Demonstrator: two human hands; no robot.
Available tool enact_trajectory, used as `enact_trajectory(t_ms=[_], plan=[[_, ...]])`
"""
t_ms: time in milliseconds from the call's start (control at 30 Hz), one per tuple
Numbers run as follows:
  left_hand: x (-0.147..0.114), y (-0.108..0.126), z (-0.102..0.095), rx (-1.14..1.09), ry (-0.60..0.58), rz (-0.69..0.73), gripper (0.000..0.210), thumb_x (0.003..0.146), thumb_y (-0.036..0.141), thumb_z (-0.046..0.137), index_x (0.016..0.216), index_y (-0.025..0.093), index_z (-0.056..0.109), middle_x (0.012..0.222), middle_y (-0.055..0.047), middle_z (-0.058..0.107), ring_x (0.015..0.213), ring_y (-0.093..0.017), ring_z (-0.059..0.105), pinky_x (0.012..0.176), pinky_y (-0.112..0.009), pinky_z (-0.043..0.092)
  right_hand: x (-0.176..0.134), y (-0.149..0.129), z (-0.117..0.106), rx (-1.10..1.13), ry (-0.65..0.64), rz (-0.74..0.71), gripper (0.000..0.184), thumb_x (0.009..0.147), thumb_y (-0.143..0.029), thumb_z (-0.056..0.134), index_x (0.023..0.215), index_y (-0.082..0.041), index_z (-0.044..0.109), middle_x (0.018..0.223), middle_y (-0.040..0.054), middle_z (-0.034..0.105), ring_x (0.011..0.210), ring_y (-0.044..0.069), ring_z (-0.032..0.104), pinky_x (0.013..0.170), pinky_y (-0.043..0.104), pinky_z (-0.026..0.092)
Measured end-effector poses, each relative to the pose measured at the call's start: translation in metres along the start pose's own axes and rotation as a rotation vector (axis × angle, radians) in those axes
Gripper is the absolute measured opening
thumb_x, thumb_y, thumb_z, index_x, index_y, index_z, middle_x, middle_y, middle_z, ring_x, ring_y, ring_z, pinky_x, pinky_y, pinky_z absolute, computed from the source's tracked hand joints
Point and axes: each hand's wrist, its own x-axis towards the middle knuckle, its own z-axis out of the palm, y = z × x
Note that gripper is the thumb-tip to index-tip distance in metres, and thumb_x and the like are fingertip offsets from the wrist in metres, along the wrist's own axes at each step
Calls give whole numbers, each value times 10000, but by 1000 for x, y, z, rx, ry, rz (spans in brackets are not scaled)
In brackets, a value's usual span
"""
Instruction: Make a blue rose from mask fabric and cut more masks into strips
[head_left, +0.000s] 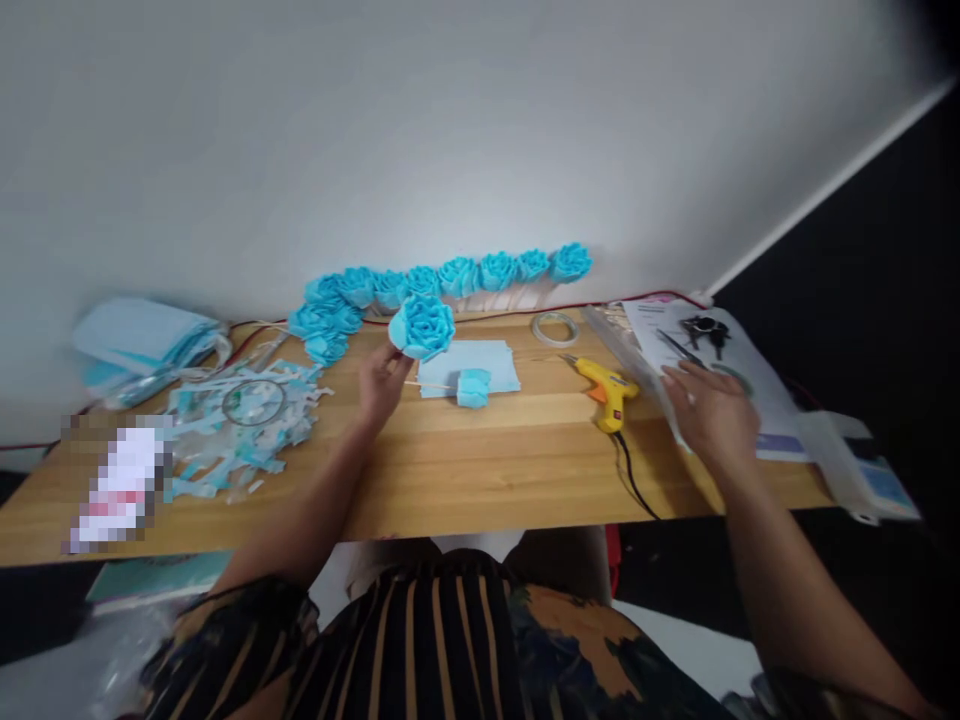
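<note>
My left hand is closed around the stem of a blue paper-like rose, its bloom facing up above the table. Beneath and to the right lies a second, smaller blue flower piece on a thin stick, resting on light blue sheets. At the right, my right hand is over the white printed paper, its fingers stretched out and slightly blurred. Just beyond those fingers lie scissors, their handle end partly hidden by the hand. A yellow glue gun rests left of my right hand.
Finished blue roses line the wall. Scraps pile up at the left, near a bagged blue stack. A tape roll, black clips and a clear plastic box lie about. The glue gun's cord crosses the front edge.
</note>
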Motion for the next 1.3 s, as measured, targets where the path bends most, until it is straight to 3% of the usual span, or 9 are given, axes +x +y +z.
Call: enact_trajectory(t_ms=[133, 233, 333, 467, 567, 700, 800, 1033, 1300], plan=[[1, 4, 0, -8, -8, 18, 314, 849, 481, 636, 858, 179, 719, 792, -47, 726, 752, -190, 654, 779, -309, 538, 18, -72, -34, 534, 41, -352, 394, 998, -419, 491, 1301, -244, 672, 1310, 107, 702, 1252, 321, 641, 1107, 547, 472], [-1, 6, -1, -20, -39, 64, 301, 850, 477, 648, 802, 186, 712, 735, -42, 707, 710, -184, 641, 753, -308, 538, 30, -148, -44, 803, -179, -480, 860, 889, -517, 675, 1609, -329, 245, 1586, 78, 460, 1465, 329, 436, 1192, 574, 385], [-2, 6, 0, -46, -57, 83, 274, 848, 454, 666, 790, 191, 712, 724, -44, 710, 710, -193, 649, 766, -327, 550, 41, -212, -32, 1043, -217, -587, 1229, 733, -612, 802, 1630, -365, 0, 1658, 75, 330, 1533, 338, 310, 1238, 601, 294], [-2, 8, 0, -122, -78, 105, 230, 851, 406, 670, 843, 186, 737, 864, -81, 762, 821, -227, 698, 800, -352, 566, 48, -262, -7, 1221, -247, -652, 1361, 676, -666, 814, 1618, -350, -115, 1671, 104, 288, 1540, 321, 299, 1231, 542, 341], [-2, 11, 1, -170, -94, 163, 178, 845, 340, 669, 885, 187, 749, 934, -86, 773, 854, -223, 706, 809, -342, 566, 44, -276, 3, 1261, -261, -627, 1294, 738, -652, 774, 1620, -334, -118, 1564, 123, 465, 1460, 315, 444, 1183, 518, 422], [-4, 12, 2, -207, -94, 136, 191, 815, 356, 713, 885, 180, 737, 888, -75, 759, 817, -206, 691, 768, -311, 560, 34, -279, 8, 1274, -166, -579, 1151, 828, -627, 698, 1628, -326, -74, 1340, 95, 653, 1346, 310, 569, 1220, 551, 361], [-3, 10, 3, -224, -109, 59, 254, 824, 433, 716, 867, 183, 722, 845, -68, 737, 793, -196, 674, 757, -303, 556, 32, -275, 13, 1277, -159, -560, 1233, 782, -631, 746, 1624, -320, -100, 1380, 104, 628, 1374, 318, 542, 1219, 544, 363], [-2, 0, 2, -245, -116, 71, 217, 858, 413, 674, 825, 199, 695, 799, -42, 708, 748, -173, 651, 732, -289, 533, 35, -259, 30, 1330, -217, -596, 1352, 679, -603, 845, 1615, -368, -101, 1652, 119, 327, 1538, 310, 306, 1179, 517, 417], [-3, 7, 2, -139, -187, 66, 163, 817, 350, 668, 803, 192, 708, 816, -53, 731, 777, -191, 666, 774, -313, 540, 25, -258, 27, 1300, -201, -526, 1246, 732, -567, 824, 1628, -338, -12, 1514, 123, 529, 1475, 308, 425, 1188, 512, 413]])
